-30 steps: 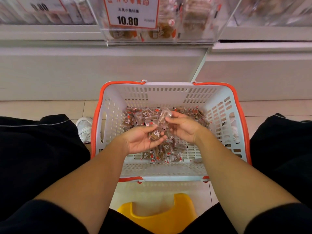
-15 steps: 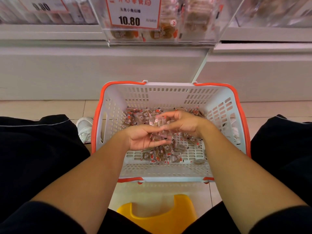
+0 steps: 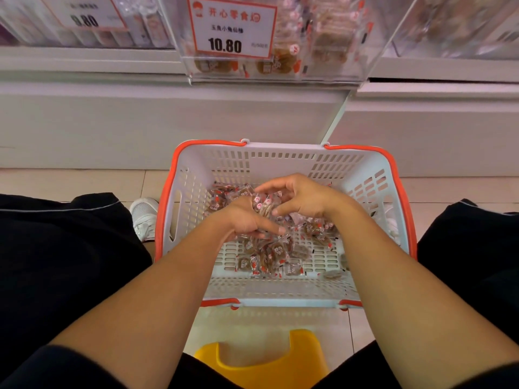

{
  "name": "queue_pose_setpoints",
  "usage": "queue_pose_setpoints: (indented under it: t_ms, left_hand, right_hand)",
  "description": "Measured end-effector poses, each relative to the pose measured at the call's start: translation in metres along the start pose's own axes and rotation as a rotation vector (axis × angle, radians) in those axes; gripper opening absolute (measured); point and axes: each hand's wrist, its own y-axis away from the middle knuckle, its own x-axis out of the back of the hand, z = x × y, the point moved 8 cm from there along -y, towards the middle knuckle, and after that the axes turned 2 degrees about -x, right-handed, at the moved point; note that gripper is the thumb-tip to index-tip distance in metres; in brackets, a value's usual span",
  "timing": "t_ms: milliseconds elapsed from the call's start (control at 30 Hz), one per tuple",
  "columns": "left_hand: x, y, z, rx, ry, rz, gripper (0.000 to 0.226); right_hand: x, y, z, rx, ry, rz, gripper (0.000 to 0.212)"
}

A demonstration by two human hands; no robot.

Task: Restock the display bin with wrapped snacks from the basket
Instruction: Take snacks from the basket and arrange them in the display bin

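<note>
A white basket [image 3: 196, 175] with orange rim and handles sits on the floor in front of me. Several clear-wrapped brown snacks [image 3: 276, 255] lie on its bottom. My left hand [image 3: 244, 220] is inside the basket, back up, fingers curled round a bunch of the snacks. My right hand [image 3: 302, 196] hovers just right of it with curled fingers touching the wrapped snacks held between both hands. The clear display bin [image 3: 323, 46] with a 10.80 price tag hangs on the shelf above and holds the same kind of snacks.
A yellow stool [image 3: 264, 363] is under me at the bottom. My black-trousered legs flank the basket, and a white shoe [image 3: 144, 217] stands left of it. White shelf base panels rise behind. Neighbouring clear bins [image 3: 84, 21] hang left and right.
My left hand has turned from palm up to back up over the snacks. My right hand moved up and left to close over the bunch. The view tilted up slightly.
</note>
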Motion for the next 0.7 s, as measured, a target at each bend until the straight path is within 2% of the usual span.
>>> queue_pose_setpoints:
  t_ms: [67, 233, 333, 400, 500, 600, 633, 700]
  left_hand:
    - [-0.004, 0.011, 0.017, -0.037, -0.078, -0.056, 0.089]
    - [-0.005, 0.06, 0.094, -0.182, -0.361, -0.135, 0.081]
    - [-0.005, 0.107, 0.162, -0.369, -0.671, -0.131, 0.076]
    - [-0.006, 0.141, 0.209, -0.519, -0.755, -0.092, 0.074]
    - [-0.003, 0.183, 0.272, -0.717, -0.69, -0.033, 0.077]
    - [0.014, 0.193, 0.324, -0.803, -0.532, -0.029, 0.091]
    - [0.025, 0.188, 0.336, -0.798, -0.492, -0.001, 0.089]
    - [0.045, 0.172, 0.353, -0.792, -0.484, 0.097, 0.068]
  right_hand:
    - [0.008, 0.009, -0.011, 0.006, 0.092, 0.02, 0.052]
    - [0.039, 0.05, -0.078, 0.048, 0.297, 0.112, 0.041]
    - [0.054, 0.087, -0.147, 0.182, 0.511, 0.158, 0.04]
    - [0.068, 0.118, -0.196, 0.311, 0.662, 0.23, 0.038]
    - [0.104, 0.157, -0.26, 0.478, 0.779, 0.38, 0.034]
    - [0.155, 0.166, -0.288, 0.445, 0.806, 0.482, 0.034]
    - [0.17, 0.162, -0.291, 0.405, 0.813, 0.494, 0.033]
    - [0.192, 0.153, -0.288, 0.319, 0.868, 0.516, 0.032]
